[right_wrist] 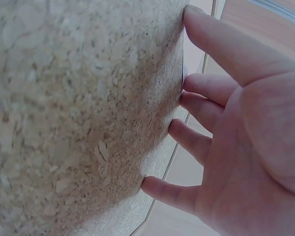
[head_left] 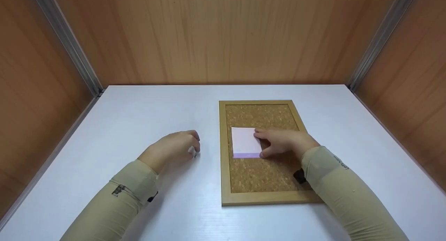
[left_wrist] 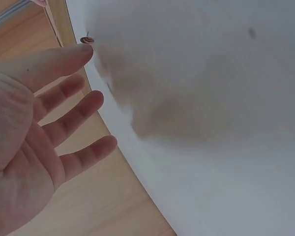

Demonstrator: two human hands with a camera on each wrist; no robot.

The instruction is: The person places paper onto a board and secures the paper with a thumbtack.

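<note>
A cork board in a wooden frame lies right of the white table's middle, holding a pink note pad near its centre. The right hand rests on the pad's right edge, fingers straight and slightly apart. The left hand hovers just left of the frame, fingers spread and holding nothing, by a small pushpin.

Head view bright, even, diffuse overhead light; sharp overall, slight wide-angle bend at the edges. Soft faint shadows under both arms on the flat white desk, mild sheen, no hard glare. Left wrist view washed out, desk overexposed, blurry grey shadow smear, the left hand soft. Right wrist view close-up: rough brown cork board blurred near the lens.
</note>
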